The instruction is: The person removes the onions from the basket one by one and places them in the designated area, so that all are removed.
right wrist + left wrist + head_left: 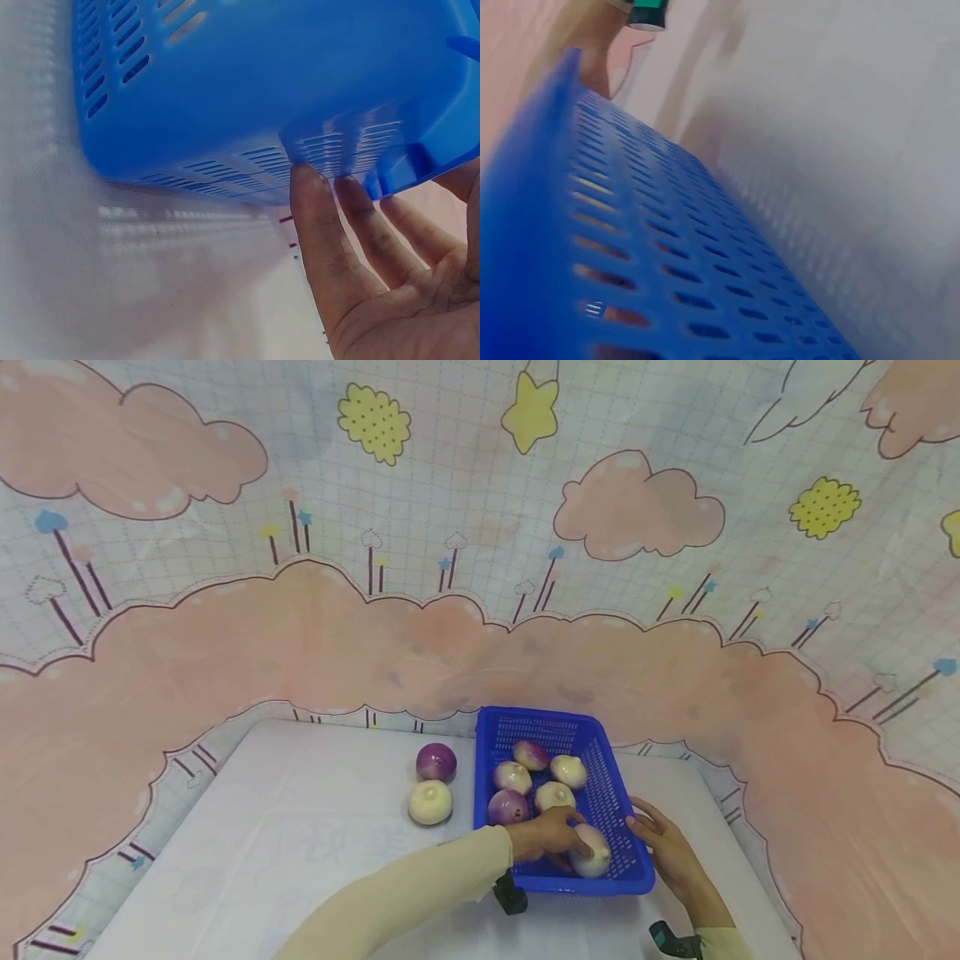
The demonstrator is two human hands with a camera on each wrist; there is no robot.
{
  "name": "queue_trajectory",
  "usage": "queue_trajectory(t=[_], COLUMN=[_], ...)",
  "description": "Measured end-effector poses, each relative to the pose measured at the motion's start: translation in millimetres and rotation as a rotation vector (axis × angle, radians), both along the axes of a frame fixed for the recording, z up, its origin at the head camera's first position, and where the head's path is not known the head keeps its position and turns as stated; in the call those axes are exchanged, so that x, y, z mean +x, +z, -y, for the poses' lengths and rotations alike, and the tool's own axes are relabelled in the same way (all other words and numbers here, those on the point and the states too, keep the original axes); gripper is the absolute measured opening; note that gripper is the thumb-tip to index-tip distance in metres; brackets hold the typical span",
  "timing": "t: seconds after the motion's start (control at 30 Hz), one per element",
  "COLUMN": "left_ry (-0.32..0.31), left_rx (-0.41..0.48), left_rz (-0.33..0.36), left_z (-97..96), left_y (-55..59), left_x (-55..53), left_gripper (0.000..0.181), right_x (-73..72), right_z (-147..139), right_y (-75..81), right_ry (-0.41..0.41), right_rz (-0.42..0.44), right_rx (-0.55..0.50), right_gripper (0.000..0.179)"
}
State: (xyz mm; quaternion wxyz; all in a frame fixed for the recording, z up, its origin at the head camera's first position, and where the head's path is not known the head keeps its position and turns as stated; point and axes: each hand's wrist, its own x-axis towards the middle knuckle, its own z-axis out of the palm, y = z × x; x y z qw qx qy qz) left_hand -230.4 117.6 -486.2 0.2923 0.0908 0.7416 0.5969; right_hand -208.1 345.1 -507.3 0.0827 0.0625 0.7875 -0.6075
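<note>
My left hand reaches into the blue plastic basket and holds a pale onion at its near right corner. In the left wrist view, the basket's slotted wall hides most of that hand. At the basket's right side is my right hand. Its fingers touch the outer wall under the rim, and another digit passes over the rim. Several other onions lie in the basket, among them a purple onion and a white onion.
Left of the basket, a purple onion and a white onion sit side by side on the white table. A patterned cloth with clouds and stars hangs behind the table.
</note>
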Motion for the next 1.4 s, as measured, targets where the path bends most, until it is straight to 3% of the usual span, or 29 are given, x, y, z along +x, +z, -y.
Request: queue_trajectory(t=[0.37,0.57,0.97,1.4], left_ry=[0.041,0.029,0.016,0.029], left_rx=[0.115,0.195,0.281,0.347], left_rz=[0.041,0.075,0.064,0.035], left_z=[6.9,19.5,38.6,62.8], left_y=[9.2,15.8,28.2,37.1], left_x=[-5.4,-7.1,-9.8,-10.5], left_gripper=[0.050,0.053,0.045,0.053], right_x=[-2.2,-1.6,-1.7,-3.0], right_z=[0.5,0.8,2.1,0.7], right_y=[0.8,-0.5,1.5,-3.9], right_ry=[-0.024,-0.030,-0.035,-0.032], right_rz=[0.029,0.031,0.025,0.023], right_rx=[-0.010,-0.011,-0.021,0.007], right_gripper=[0.065,0.065,0.065,0.066])
